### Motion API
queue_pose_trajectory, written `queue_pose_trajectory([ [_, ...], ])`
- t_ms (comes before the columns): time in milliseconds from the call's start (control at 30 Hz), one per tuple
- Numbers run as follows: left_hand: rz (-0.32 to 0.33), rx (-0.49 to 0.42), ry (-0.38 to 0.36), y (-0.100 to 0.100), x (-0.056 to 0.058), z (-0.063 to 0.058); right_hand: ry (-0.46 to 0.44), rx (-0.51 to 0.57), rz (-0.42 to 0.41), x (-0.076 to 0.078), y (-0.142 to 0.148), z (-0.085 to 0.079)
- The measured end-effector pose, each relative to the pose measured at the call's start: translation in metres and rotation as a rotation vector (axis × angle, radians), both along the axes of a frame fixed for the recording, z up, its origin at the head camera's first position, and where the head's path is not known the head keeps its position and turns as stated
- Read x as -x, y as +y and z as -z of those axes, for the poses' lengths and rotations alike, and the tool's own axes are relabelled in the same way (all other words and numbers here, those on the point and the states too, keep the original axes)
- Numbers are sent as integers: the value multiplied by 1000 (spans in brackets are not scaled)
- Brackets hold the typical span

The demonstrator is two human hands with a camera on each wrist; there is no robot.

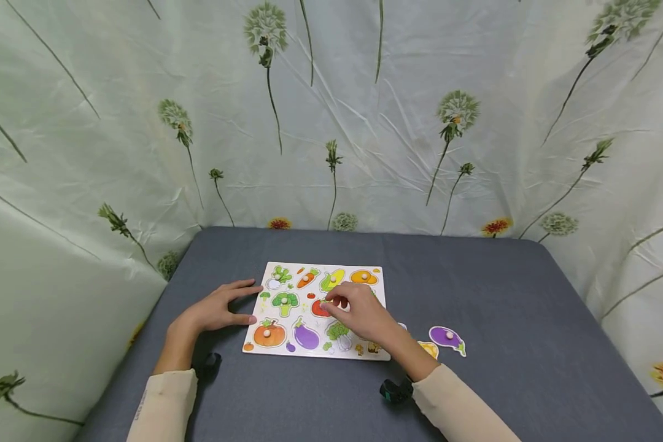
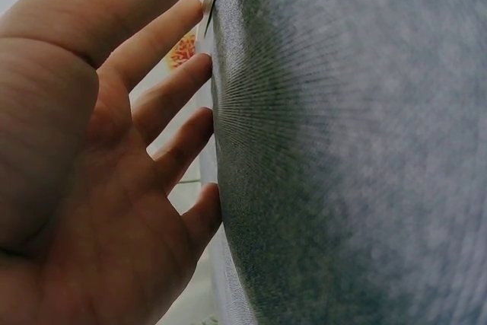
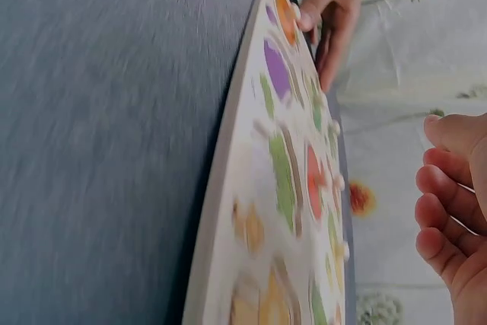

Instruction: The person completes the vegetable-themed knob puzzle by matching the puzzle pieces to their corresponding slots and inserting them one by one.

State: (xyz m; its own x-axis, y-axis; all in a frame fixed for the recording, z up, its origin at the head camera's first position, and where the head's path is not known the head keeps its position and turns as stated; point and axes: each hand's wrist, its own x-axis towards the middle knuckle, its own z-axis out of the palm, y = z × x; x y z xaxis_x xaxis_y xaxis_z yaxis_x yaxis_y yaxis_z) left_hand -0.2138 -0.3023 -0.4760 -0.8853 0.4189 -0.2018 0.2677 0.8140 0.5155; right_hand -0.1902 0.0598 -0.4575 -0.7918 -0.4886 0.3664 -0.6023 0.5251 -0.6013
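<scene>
A white vegetable peg puzzle board (image 1: 256, 331) lies on the table. My left hand (image 1: 217, 309) rests at its left edge, fingers spread and thumb at the edge. Over the board's right half, my right hand (image 1: 361, 312) hovers close to the red tomato piece (image 1: 320, 308), partly covering it. Its fingers are loosely bent with nothing between them, apart from the tomato's knob (image 3: 321, 180) in the right wrist view. Knobbed pieces sit in the board, among them a pumpkin (image 1: 269, 334), broccoli (image 1: 285, 302) and corn (image 1: 332, 280). The purple eggplant picture (image 1: 306, 335) on the board shows no knob.
Right of the board lie a loose purple eggplant piece (image 1: 446, 337) with a knob and a yellow piece (image 1: 429, 349), partly behind my right forearm. Grey cloth (image 1: 492, 294) covers the table. A flowered curtain (image 1: 387, 135) hangs behind it.
</scene>
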Motion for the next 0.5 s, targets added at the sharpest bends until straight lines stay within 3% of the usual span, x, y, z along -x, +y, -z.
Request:
queue_pose_trajectory([
  [500, -4, -1, -3, 1, 0, -1, 33, -18, 189, -15, 85, 4],
])
